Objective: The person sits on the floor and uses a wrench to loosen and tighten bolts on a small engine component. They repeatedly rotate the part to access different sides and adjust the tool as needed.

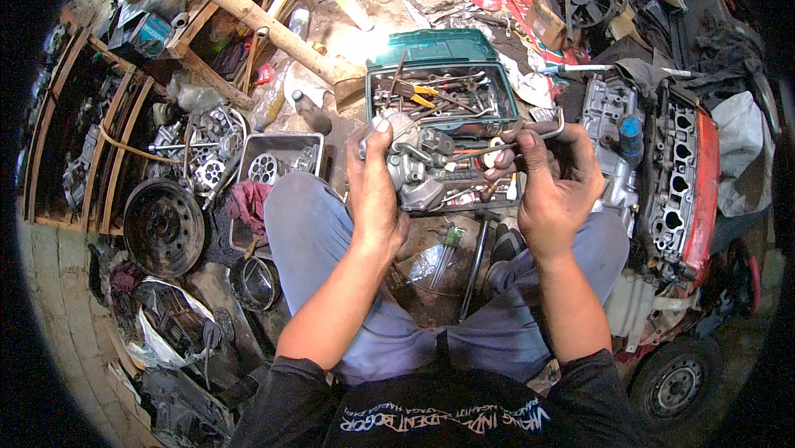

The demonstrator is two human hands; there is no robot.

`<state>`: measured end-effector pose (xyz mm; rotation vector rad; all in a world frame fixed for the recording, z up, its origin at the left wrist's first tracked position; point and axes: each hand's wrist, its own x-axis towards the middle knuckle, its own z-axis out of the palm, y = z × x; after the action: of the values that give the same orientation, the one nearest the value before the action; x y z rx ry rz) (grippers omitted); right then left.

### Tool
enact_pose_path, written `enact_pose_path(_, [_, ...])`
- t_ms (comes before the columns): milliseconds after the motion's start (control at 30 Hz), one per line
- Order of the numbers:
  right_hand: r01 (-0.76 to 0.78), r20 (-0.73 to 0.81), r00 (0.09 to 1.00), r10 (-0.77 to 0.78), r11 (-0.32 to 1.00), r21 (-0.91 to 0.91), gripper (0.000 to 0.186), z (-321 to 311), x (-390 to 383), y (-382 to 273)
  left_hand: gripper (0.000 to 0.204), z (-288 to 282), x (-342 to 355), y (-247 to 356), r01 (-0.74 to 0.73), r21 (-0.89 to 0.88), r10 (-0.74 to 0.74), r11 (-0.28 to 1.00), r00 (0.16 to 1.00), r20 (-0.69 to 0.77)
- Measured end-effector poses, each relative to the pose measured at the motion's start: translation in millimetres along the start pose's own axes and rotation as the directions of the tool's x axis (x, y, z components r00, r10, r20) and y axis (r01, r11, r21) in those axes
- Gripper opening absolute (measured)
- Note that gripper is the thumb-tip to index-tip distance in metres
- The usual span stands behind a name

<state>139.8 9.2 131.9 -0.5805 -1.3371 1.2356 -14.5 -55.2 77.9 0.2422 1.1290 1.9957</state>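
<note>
My left hand (377, 191) is wrapped round a grey cast-metal part (404, 168), thumb on top, held above the tools between my knees. In my right hand (561, 187), thumb and fingers pinch an L-shaped metal bar tool (484, 151), likely a hex key or bent wrench. Its long arm points left and its tip meets the right side of the metal part; whether it sits in a bolt I cannot tell. The short bent end rises beyond my right fingers. Behind both hands stands a green toolbox (435, 48), opened, holding several wrenches and yellow-handled pliers (422, 96).
Left of my knee are a metal tray (283, 140) with a red rag (248, 204), and a wheel rim (164, 228). Engine parts (613, 129) and a cylinder head (681, 175) lie to the right. A T-handled tool (476, 266) lies between my legs.
</note>
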Motion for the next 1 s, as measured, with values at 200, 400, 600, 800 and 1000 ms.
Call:
enact_pose_path(200, [-0.007,-0.126,0.992,0.008,1.000,0.008,0.011,8.9,-4.4,2.6,0.052,8.6,-7.7,3.2,-0.054,-0.011,0.053,0.998,0.995,-0.082])
enact_pose_path(400, [-0.124,-0.211,0.969,0.130,0.991,0.040,0.016,6.4,-0.6,5.7,0.048,4.5,-6.7,-1.2,-0.135,0.092,0.145,0.987,0.984,-0.105])
enact_pose_path(600, [-0.167,-0.234,0.958,0.166,0.986,0.015,0.018,8.4,-0.1,6.9,0.044,5.3,-9.9,-0.1,-0.285,0.193,0.309,0.939,0.945,-0.104])
enact_pose_path(800, [-0.175,-0.162,0.970,0.181,0.983,0.047,0.013,9.5,-3.2,8.7,0.046,-2.6,-3.3,-5.5,-0.262,0.141,0.282,0.955,0.947,-0.151])
enact_pose_path(1000, [-0.216,-0.098,0.971,0.220,0.975,0.051,0.013,1.3,-0.2,10.8,0.049,-1.5,-4.8,-3.3,-0.186,0.130,0.207,0.974,0.964,-0.168])
